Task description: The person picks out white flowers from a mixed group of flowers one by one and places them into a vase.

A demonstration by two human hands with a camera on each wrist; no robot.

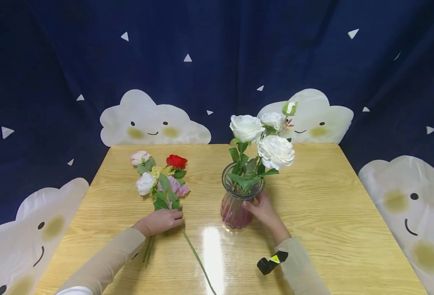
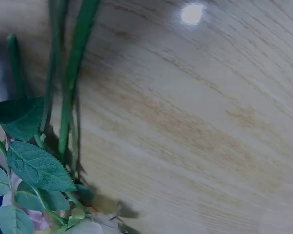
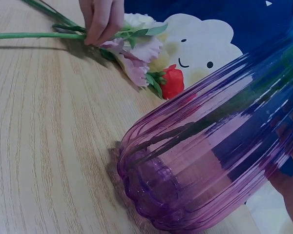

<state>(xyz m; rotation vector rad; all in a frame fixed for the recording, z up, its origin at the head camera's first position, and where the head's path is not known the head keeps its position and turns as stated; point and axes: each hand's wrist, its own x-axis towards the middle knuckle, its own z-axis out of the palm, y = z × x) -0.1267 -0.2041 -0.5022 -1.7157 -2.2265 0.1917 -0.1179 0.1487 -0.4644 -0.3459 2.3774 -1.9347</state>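
Observation:
My left hand [image 1: 162, 220] pinches the green stem [image 1: 196, 255] of an artificial flower at the left of the table. Its long end points toward the near edge, and pink-purple petals [image 3: 136, 62] show just past the fingers in the right wrist view. Which bloom tops that stem is hard to tell. With curled fingers my right hand [image 1: 264, 211] holds the ribbed pink glass vase [image 1: 235, 213] just below its rim. White flowers [image 1: 276, 151] with green leaves stand in the vase, and their stems [image 3: 185, 132] show through the glass.
Around the left hand lie more flowers: a red rose [image 1: 176, 161], a white bloom [image 1: 146, 183], a pale pink one [image 1: 140, 157] and a yellow one [image 1: 160, 171]. A dark curtain [image 1: 217, 49] with clouds hangs behind the wooden table [image 1: 331, 213].

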